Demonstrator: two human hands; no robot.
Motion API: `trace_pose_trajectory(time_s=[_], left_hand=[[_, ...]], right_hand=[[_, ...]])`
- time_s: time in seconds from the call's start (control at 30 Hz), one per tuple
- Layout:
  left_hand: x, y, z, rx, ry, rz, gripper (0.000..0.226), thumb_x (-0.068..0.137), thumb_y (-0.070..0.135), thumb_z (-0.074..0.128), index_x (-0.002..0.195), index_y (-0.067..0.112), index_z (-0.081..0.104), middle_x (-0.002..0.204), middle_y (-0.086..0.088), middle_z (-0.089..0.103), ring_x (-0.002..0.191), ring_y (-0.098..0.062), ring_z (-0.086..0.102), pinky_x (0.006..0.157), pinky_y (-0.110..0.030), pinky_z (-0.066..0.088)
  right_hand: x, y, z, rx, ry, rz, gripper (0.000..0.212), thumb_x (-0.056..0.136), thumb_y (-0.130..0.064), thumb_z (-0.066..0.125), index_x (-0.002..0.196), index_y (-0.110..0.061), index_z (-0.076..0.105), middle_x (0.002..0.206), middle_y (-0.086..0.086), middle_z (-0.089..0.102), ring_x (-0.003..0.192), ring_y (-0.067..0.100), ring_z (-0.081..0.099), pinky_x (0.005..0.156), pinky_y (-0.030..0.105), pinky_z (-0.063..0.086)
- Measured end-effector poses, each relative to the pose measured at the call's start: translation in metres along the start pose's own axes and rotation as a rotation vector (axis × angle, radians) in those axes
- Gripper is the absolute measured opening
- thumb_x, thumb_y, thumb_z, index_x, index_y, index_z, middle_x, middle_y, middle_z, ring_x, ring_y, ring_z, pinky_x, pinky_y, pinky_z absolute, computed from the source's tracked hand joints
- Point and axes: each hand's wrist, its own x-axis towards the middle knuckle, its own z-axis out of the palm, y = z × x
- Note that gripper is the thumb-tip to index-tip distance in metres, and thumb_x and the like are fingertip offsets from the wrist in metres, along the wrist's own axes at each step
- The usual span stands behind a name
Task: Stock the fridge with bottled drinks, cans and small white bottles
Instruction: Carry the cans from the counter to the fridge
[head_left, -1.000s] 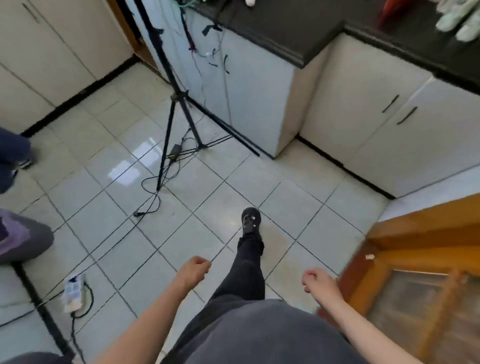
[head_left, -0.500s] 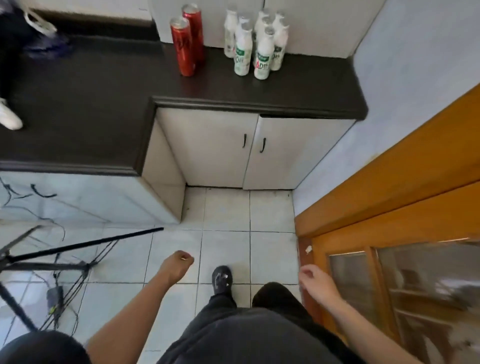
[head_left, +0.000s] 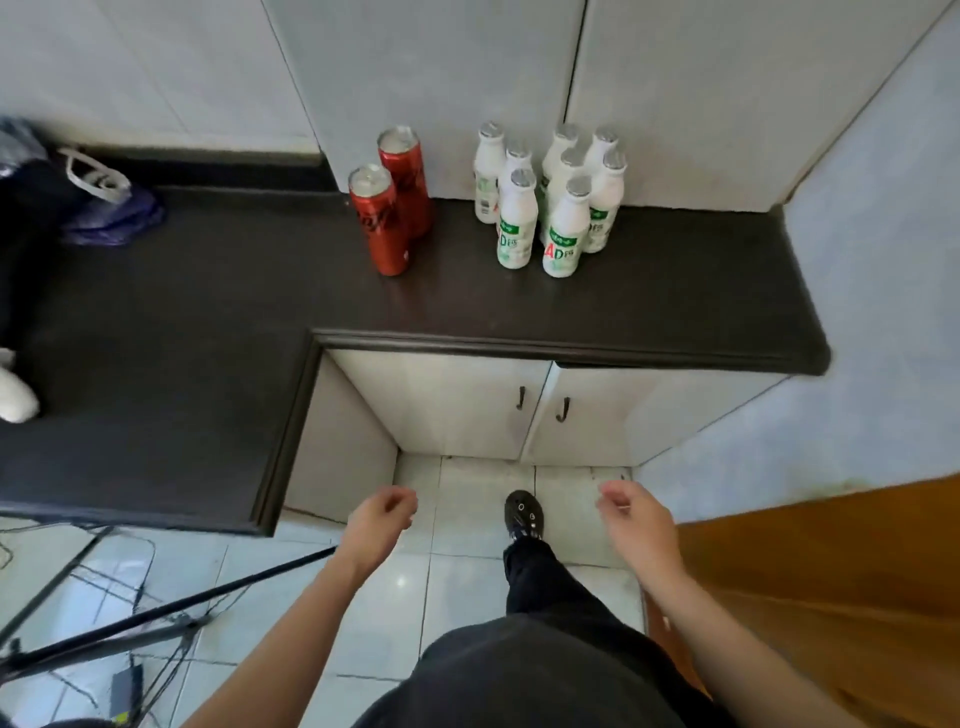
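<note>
**Fingers (head_left: 402, 512) empty, nothing lifted off the table (head_left: 649, 296) yet**

Fingers on the left hand (head_left: 379, 527) are loosely curled with nothing in them. The right hand (head_left: 634, 519) is the same deal, relaxed and half curled, holding nothing. Both hang low over the floor (head_left: 467, 587), well short of the table edge.

Progress-wise, I'd call this either barely started or between trips. 2 red cans (head_left: 395, 208) stand upright near the back wall, one just in front of the other. Just to their right is a tight cluster of 8 small white bottles (head_left: 553, 208), all upright with silver caps.

No fridge anywhere in view, so I can't tell if anything already went in. No bigger bottled drinks visible either. As far as I can see, all 10 of these need carrying over.

Other stuff around:
- a plastic bag (head_left: 104, 208) sits at the left end of the table
- tripod (head_left: 208, 594) legs sprawl across the floor on the left
- a wooden door (head_left: 831, 571) stands close on the right

Reaching the drinks looks unobstructed to me. My guess is the tripod legs are the trip hazard if the route heads left, and the door squeezes things on the right.
</note>
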Motion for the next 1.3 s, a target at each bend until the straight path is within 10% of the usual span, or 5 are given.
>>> trace_pose_trajectory(time_s=[0.2,0.53,0.83,1.3], left_hand=[[0.069,0.119,-0.019,-0.119,0.212,0.132,0.008,0.093,0.024,0.056,0.090,0.021,0.063,0.092,0.000,0.068,0.089,-0.017,0.065,0.075,-0.030,0.047],[0.107,0.220,-0.085,-0.354,0.652,0.342,0.011,0.093,0.019,0.056,0.102,0.022,0.061,0.097,0.011,0.063,0.080,0.013,0.056,0.071,-0.001,0.041],[0.159,0.247,-0.122,-0.213,0.461,0.454,0.049,0.081,0.036,0.070,0.123,0.032,0.045,0.121,0.021,0.048,0.114,0.001,0.050,0.091,-0.032,0.049],[0.192,0.237,-0.140,-0.250,0.319,0.470,0.066,0.077,0.040,0.073,0.128,0.044,0.032,0.118,0.038,0.047,0.116,0.012,0.046,0.094,-0.005,0.037]], right_hand=[[0.101,-0.116,-0.035,0.053,0.022,-0.265,0.013,0.094,-0.020,0.055,0.103,-0.026,0.062,0.092,-0.015,0.063,0.084,0.002,0.059,0.074,0.020,0.047],[0.170,-0.244,-0.027,0.128,-0.122,-0.543,0.015,0.092,-0.016,0.057,0.101,-0.028,0.061,0.089,-0.018,0.064,0.085,-0.010,0.057,0.070,0.002,0.041],[0.207,-0.341,0.004,0.165,-0.072,-0.569,0.028,0.091,-0.014,0.058,0.118,-0.021,0.055,0.108,-0.009,0.061,0.088,-0.006,0.058,0.072,0.005,0.044],[0.259,-0.398,0.054,0.051,-0.077,-0.580,0.066,0.073,-0.031,0.078,0.129,-0.021,0.045,0.121,-0.014,0.048,0.117,0.006,0.049,0.101,0.037,0.045]])
